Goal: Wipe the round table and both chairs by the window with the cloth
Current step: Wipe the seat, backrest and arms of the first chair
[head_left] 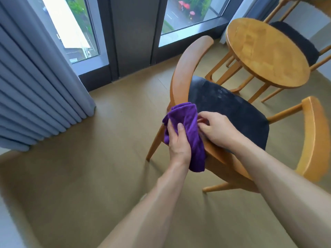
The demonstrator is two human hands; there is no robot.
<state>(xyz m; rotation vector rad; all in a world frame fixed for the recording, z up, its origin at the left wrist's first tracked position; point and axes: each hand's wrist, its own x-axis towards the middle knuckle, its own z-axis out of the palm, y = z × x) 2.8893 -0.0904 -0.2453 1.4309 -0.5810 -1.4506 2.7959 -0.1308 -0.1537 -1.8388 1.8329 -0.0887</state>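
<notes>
Gripping soft purple cloth (186,133), curved wooden chair (232,111)

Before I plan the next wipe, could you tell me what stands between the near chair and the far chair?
The head view shows the round wooden table between the near wooden chair and the far black-seated chair.

The purple cloth (186,133) hung bunched in the grip, over the near chair's (231,111) black seat edge. Beyond the grip stood the round wooden table (265,51), the second chair (297,40) behind it.
</notes>
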